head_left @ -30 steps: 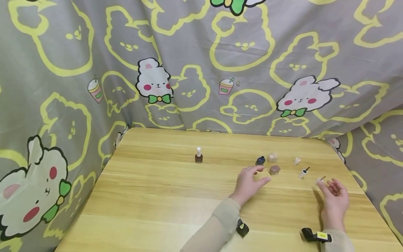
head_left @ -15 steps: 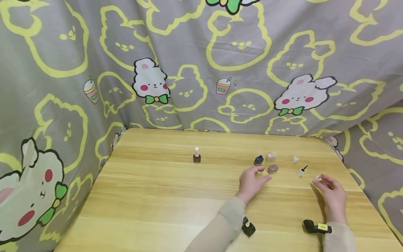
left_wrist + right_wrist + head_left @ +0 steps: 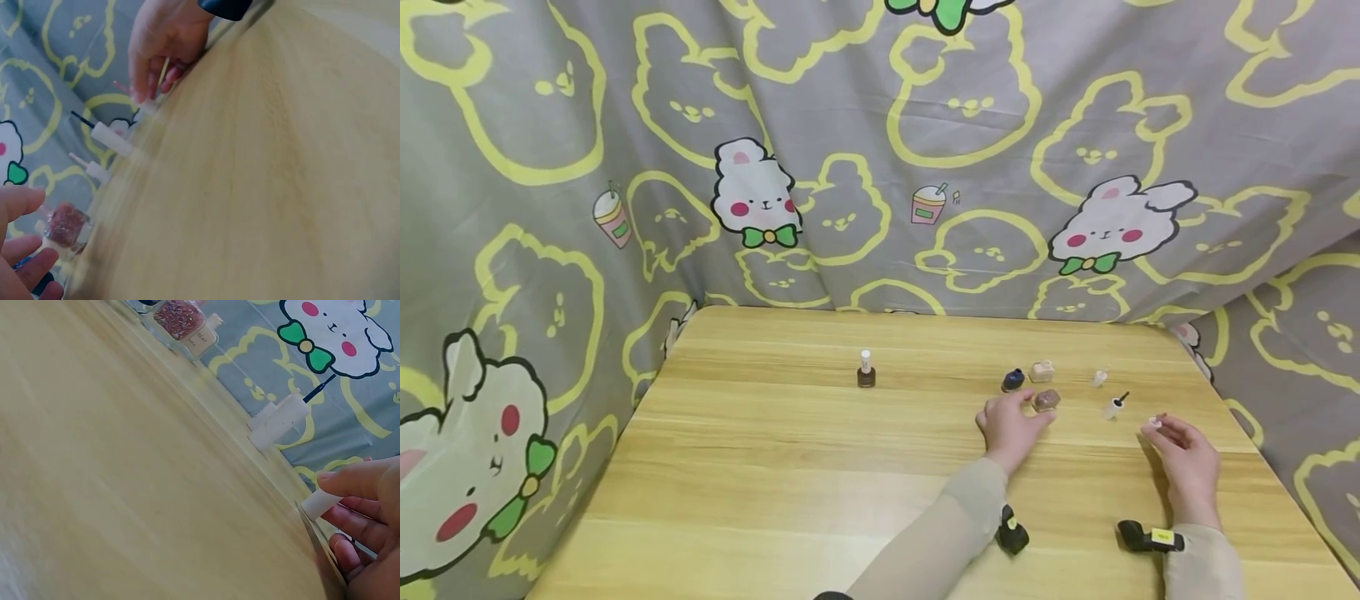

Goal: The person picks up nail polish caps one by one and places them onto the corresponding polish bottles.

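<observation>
The left hand (image 3: 1013,429), fingers parted with no grip showing, is nearer the glitter bottle (image 3: 1047,400) just at its fingertips, while well to the right the white cap (image 3: 1155,422), brush end up, is pinched by the right hand (image 3: 1189,462).

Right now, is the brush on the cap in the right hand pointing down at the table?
No, the left wrist view shows the pinkish brush pointing away from the table.

pinching a white cap (image 3: 149,107) with the right hand (image 3: 165,40); poising the left hand (image 3: 19,250) just beside a glittery pink bottle (image 3: 65,225); showing a dark-brushed cap (image 3: 112,139) and a pale-brushed cap (image 3: 98,172) standing between on the bench (image 3: 237,181).
</observation>
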### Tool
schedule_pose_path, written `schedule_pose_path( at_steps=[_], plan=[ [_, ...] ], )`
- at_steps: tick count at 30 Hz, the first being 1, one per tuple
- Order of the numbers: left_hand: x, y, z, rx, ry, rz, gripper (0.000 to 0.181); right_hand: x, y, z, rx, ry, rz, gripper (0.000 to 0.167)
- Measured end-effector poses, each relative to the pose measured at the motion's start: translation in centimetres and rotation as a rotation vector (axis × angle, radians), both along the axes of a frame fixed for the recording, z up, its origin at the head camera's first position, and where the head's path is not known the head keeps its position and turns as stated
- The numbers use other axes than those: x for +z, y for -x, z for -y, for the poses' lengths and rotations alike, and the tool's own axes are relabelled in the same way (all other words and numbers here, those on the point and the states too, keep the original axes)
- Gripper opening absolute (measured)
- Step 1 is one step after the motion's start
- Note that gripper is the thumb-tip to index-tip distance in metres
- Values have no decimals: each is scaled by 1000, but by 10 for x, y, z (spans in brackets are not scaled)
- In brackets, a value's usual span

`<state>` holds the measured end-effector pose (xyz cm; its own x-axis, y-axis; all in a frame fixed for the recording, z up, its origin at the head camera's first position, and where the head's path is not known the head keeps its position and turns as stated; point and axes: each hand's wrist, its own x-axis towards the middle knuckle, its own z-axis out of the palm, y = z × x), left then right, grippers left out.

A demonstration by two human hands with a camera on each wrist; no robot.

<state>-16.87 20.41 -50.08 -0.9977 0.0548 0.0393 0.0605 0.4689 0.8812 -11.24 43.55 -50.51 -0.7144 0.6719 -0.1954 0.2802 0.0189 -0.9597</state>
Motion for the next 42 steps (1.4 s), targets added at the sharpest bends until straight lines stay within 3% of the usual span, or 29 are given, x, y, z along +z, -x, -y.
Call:
schedule_pose_path(
  at_steps=[12, 20, 24, 36, 42],
  plan=[
    [-2, 0, -13, 24, 112, -29, 35, -1, 2, 2, 10, -141, 96, 20],
    [-6, 3, -20, 85, 150, -46, 24, 2, 2, 7, 13, -206, 113, 17],
    [-7, 4, -24, 107, 183, -51, 24, 3, 2, 7, 21, -239, 146, 25],
    [-7, 6, -29, 152, 238, -64, 18, 4, 2, 7, 15, -276, 179, 33],
    [-7, 7, -27, 137, 225, -53, 14, 2, 2, 8, -8, -252, 148, 23]
  ],
)
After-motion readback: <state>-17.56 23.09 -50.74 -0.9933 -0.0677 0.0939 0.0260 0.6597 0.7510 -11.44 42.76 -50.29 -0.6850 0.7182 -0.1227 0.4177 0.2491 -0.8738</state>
